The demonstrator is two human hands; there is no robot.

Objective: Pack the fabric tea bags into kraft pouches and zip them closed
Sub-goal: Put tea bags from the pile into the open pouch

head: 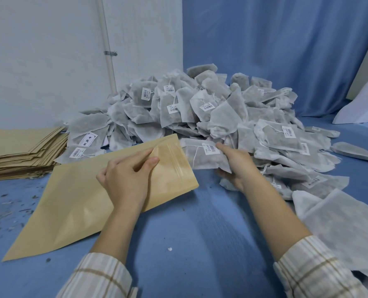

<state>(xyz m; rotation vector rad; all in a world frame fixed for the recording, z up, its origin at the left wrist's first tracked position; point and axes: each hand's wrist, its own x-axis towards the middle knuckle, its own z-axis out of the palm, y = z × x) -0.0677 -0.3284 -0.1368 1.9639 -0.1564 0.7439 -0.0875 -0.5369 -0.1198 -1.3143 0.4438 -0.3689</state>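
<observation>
Left hand (126, 175) is pinching the mouth end of a kraft pouch (88, 196), thumb on top near the zip strip, fingers curled at the top edge; looks like it is spreading the opening. Pouch is lying flat on the blue bench (189, 244), mouth pointing toward the pile.

Right hand (234, 166) is gripping one fabric tea bag (202, 157) just beside the pouch mouth, fingers curled over its far edge, thumb under. Bag is not in the pouch. Its white tag is showing a barcode; the print is too small to read.

Big heap of tea bags (211, 110) is sitting behind and right of the hands, many carrying white barcode labels, text illegible. One label (89, 139) at the heap's left edge is showing Chinese characters in a frame; can't resolve them.

Stack of empty pouches (21, 151) is lying at the far left. Loose tea crumbs (17, 209) are scattered front left.
</observation>
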